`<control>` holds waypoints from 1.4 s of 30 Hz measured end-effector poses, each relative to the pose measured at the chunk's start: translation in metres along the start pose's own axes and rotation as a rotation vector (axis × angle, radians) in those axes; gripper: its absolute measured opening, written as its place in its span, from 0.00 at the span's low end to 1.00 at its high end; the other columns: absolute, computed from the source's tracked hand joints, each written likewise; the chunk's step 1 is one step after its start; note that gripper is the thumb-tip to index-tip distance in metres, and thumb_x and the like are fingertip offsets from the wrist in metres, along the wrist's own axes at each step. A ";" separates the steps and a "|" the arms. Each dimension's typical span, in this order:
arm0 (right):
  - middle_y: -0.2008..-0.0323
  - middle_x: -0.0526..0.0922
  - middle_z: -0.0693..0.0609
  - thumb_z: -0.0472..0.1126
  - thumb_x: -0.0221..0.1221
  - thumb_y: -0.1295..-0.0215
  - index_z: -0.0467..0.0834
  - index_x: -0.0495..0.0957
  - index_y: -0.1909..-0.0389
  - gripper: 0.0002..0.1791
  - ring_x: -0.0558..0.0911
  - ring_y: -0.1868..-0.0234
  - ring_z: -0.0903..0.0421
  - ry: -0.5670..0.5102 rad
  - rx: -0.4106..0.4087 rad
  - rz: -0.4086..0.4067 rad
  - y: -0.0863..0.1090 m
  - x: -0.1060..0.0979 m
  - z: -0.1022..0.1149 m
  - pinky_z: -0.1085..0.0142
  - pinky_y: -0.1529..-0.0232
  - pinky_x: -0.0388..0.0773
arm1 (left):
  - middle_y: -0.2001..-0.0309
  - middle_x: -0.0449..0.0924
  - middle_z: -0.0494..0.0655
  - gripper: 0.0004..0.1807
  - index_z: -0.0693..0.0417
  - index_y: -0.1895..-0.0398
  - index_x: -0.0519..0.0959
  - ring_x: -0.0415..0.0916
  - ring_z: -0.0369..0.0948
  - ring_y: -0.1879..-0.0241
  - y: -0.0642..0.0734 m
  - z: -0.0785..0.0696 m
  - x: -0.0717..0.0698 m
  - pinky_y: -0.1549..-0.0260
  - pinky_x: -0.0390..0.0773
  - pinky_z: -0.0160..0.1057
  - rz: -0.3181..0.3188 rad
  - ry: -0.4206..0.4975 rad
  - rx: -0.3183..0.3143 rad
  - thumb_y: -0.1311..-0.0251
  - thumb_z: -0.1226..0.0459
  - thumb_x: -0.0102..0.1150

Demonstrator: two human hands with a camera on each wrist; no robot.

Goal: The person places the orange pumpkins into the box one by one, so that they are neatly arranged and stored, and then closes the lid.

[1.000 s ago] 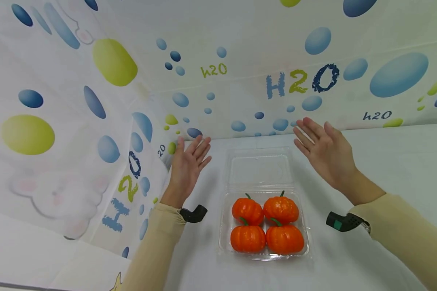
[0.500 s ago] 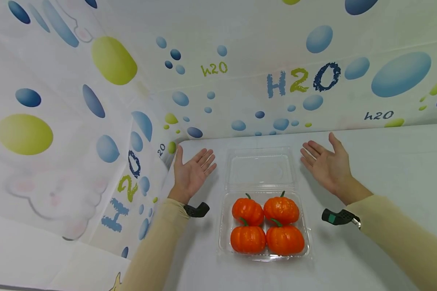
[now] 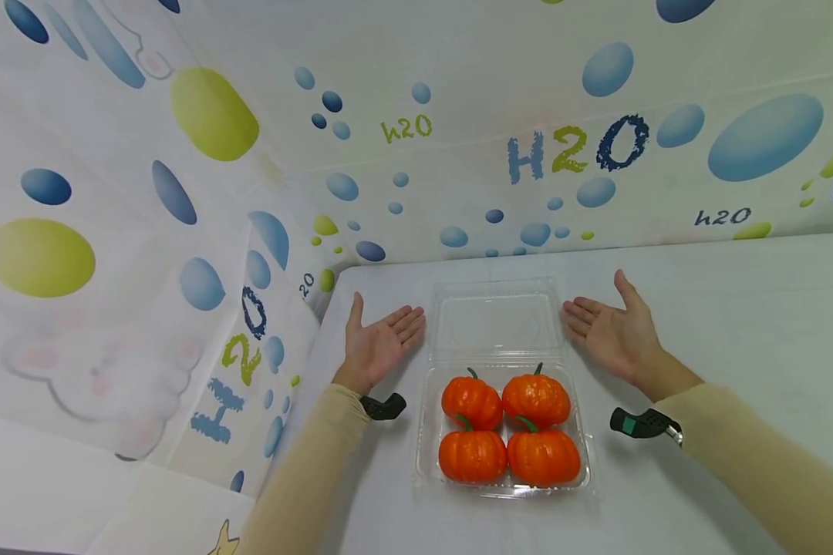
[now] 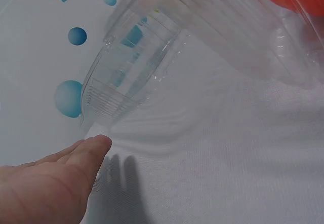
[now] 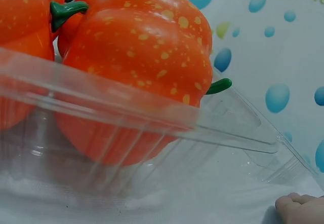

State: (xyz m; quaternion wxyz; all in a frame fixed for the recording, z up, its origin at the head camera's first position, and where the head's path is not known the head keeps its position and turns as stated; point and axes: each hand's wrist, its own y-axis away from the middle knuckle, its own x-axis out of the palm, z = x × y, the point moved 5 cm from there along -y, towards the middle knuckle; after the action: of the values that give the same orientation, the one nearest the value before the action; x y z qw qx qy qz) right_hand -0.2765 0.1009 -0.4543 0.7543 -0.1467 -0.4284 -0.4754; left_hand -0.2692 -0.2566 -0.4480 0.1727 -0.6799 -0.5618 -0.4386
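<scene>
Several small orange pumpkins point(image 3: 473, 456) with green stems fill the base of a clear plastic clamshell box point(image 3: 422, 439). Its hinged lid point(image 3: 496, 320) is folded back, away from the person. My left hand point(image 3: 382, 343) is beside the lid's left edge, palm up with straight fingers. On the other side, my right hand point(image 3: 618, 335) has its fingers pointing at the lid's right edge, thumb raised. Neither hand holds anything. In the left wrist view the fingertips point(image 4: 104, 142) are close to the lid's corner; whether they touch it I cannot tell.
A white cloth point(image 3: 736, 331) covers the table under the box. Behind and to the left hangs a white sheet point(image 3: 472, 69) printed with blue and green dots and H2O lettering. Each wrist carries a black camera mount point(image 3: 383, 406).
Both hands have come down towards the table and turned inward, nearer the two sides of the lid. The box and pumpkins stay in place.
</scene>
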 end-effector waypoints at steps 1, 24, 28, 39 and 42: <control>0.21 0.18 0.50 0.74 0.43 0.31 0.43 0.15 0.24 0.61 0.27 0.21 0.52 0.002 0.006 0.002 0.000 0.000 -0.001 0.58 0.25 0.31 | 0.20 0.41 0.61 0.59 0.64 0.20 0.37 0.43 0.53 0.22 0.000 0.001 0.000 0.26 0.49 0.47 0.002 0.001 -0.008 0.35 0.27 0.37; 0.21 0.19 0.49 0.75 0.42 0.31 0.42 0.17 0.23 0.60 0.27 0.21 0.50 0.011 0.037 0.033 0.001 0.005 -0.007 0.57 0.25 0.32 | 0.19 0.35 0.59 0.59 0.65 0.21 0.34 0.40 0.51 0.21 -0.003 0.016 0.004 0.26 0.49 0.46 0.044 0.007 -0.073 0.34 0.28 0.36; 0.21 0.19 0.49 0.74 0.42 0.31 0.42 0.18 0.23 0.60 0.28 0.21 0.51 0.022 0.027 0.041 0.000 0.006 -0.006 0.57 0.24 0.33 | 0.20 0.38 0.59 0.60 0.65 0.20 0.36 0.42 0.51 0.21 -0.004 0.015 0.004 0.27 0.50 0.46 0.032 0.005 -0.071 0.35 0.27 0.37; 0.19 0.25 0.50 0.72 0.42 0.29 0.43 0.21 0.22 0.57 0.32 0.20 0.52 0.070 -0.043 0.047 0.002 0.018 0.002 0.58 0.24 0.33 | 0.20 0.44 0.57 0.60 0.63 0.20 0.40 0.45 0.50 0.22 -0.003 0.007 0.014 0.27 0.52 0.45 0.065 -0.004 -0.051 0.37 0.26 0.38; 0.19 0.29 0.51 0.71 0.42 0.28 0.45 0.23 0.21 0.55 0.34 0.20 0.52 0.099 -0.077 0.057 0.003 0.025 0.005 0.57 0.24 0.35 | 0.20 0.46 0.56 0.60 0.63 0.20 0.41 0.46 0.50 0.22 -0.001 0.002 0.019 0.27 0.52 0.45 0.085 -0.008 -0.033 0.37 0.27 0.40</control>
State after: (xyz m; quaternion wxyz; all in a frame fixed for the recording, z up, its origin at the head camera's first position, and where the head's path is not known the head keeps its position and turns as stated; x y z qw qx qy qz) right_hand -0.2721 0.0913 -0.4312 0.7815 -0.1639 -0.3675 -0.4767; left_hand -0.2695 -0.2431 -0.4347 0.1776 -0.7077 -0.5257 -0.4373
